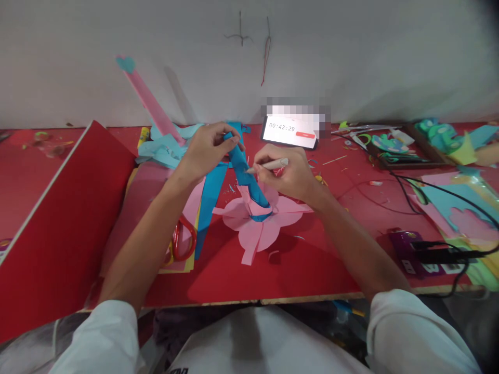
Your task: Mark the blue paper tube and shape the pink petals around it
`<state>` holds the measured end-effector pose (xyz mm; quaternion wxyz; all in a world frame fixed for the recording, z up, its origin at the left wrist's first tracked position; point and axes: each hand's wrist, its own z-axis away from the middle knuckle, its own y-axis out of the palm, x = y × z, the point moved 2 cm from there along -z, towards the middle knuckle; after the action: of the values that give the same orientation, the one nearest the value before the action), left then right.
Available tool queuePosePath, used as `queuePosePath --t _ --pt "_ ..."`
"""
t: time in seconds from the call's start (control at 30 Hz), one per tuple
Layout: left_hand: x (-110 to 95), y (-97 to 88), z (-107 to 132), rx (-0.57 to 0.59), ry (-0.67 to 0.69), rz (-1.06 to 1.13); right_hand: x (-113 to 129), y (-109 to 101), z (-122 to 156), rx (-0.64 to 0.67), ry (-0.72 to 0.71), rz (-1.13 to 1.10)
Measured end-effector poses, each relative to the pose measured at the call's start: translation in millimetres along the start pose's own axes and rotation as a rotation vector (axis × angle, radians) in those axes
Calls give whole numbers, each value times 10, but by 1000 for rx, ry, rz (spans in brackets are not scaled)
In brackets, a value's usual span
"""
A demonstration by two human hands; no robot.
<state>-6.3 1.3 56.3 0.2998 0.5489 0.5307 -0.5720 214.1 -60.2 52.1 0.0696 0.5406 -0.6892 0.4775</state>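
My left hand (212,148) pinches the upper end of a blue paper strip (242,163) and holds it up at a slant. The strip's lower end meets a blue and pink paper ring at the middle of a pink paper flower (251,236), which lies flat on the red table with narrow pink strips sticking out. In my right hand (286,171) is a whitish pen-like stick (275,164), its tip at or very near the blue strip; whether it touches I cannot tell. Red-handled scissors (184,239) rest on paper sheets beside my left forearm.
A red board (66,234) stands slanted at the left. Behind my hands a phone (290,130) shows a timer. At the right are a tray (413,161) of paper scraps, black cables (440,187) and a purple box (409,252). A pink paper stem (152,101) rises at the back left.
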Motion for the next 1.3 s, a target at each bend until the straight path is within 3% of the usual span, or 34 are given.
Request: queuePosePath --t 1.3 --pt "-10 4 13 -7 -26 -13 -26 1 2 8 35 -16"
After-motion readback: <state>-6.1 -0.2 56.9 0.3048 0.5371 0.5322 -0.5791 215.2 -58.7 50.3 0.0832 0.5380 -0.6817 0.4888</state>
